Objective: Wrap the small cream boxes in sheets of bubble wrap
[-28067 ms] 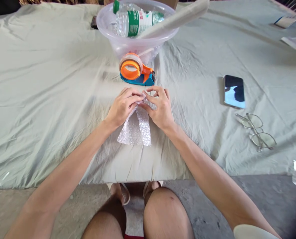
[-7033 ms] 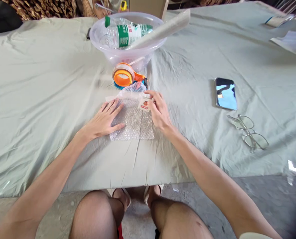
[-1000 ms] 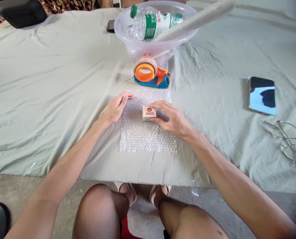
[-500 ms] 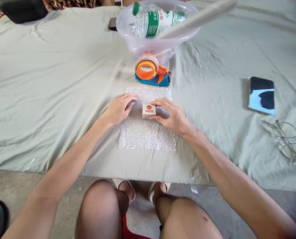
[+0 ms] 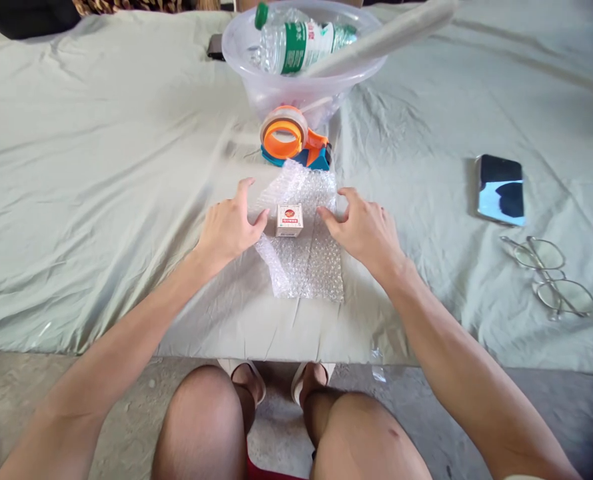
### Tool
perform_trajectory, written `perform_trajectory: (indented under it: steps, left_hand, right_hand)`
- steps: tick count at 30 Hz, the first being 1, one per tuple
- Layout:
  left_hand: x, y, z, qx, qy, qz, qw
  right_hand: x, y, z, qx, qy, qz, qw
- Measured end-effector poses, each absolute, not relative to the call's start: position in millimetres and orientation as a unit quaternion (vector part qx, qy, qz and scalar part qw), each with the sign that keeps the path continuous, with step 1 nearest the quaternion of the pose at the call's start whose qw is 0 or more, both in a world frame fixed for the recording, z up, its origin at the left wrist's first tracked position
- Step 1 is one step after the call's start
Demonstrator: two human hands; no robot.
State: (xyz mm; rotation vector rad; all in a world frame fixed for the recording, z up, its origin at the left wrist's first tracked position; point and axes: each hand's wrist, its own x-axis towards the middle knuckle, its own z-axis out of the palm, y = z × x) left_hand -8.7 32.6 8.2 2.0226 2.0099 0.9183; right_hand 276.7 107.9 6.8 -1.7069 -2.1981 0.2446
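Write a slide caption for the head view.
Both hands, left and right, flank a small box on bubble wrap.

Bright daylight, soft shadows, edges bowed by the wide lens

Illegible red print on small box [image 5: 289, 219]; unreadable white characters on bottle's green label [image 5: 292, 48].

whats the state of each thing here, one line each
small box: upright on the bubble wrap, unwrapped
bubble wrap: left edge lifted and curling
left hand: open, on the wrap's left edge
right hand: open, on the wrap's right side
tape dispenser: resting, untouched
water bottle: capped, lying in the bowl
phone: face up
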Motion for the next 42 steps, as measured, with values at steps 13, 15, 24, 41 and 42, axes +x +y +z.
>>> perform_trajectory:
  steps: [13,15,24,41,42]
  left_hand:
    - [4,37,34,0.592,0.714,0.317,0.199]
    - [5,36,35,0.595,0.708,0.306,0.227]
    - [10,33,26,0.534,0.633,0.420,0.372]
    - [30,24,0,0.694,0.492,0.512,0.122]
    - [29,24,-1,0.711,0.482,0.505,0.087]
  right_hand:
    - [263,88,-1,-0.557,-0.786,0.144,0.226]
    - [262,88,-6,-0.546,-0.769,0.206,0.260]
    - [259,94,-12,-0.375,-0.612,0.494,0.491]
    - [249,86,-5,-0.241,-0.845,0.226,0.421]
    - [250,87,-6,-0.238,-0.852,0.215,0.413]
